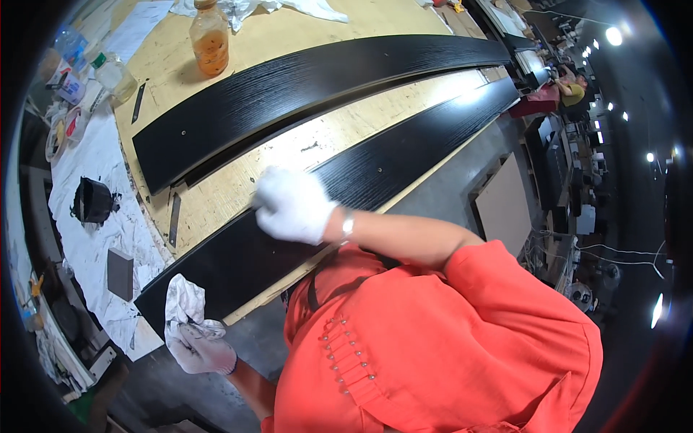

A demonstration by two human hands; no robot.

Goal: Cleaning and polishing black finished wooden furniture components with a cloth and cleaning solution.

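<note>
My left hand (202, 349), in a white knit glove, grips a crumpled white cloth (185, 297) with grey stains. The cloth is beside the near left end of a long black wood-grain panel (224, 263). Over the middle of that panel is my right hand (294, 208), also gloved in white and slightly blurred. Its fingers curl inward, and whatever they may hold is hidden. A second black panel (253, 97), curved by the lens, lies farther back, apart from the first.
A pale worktable (289, 148) carries both panels. At its left are a black cup (94, 200), a dark rectangular block (120, 274) and stained white sheeting (79, 252). A bottle of orange liquid (210, 43) stands behind. Another person (574, 90) is far right.
</note>
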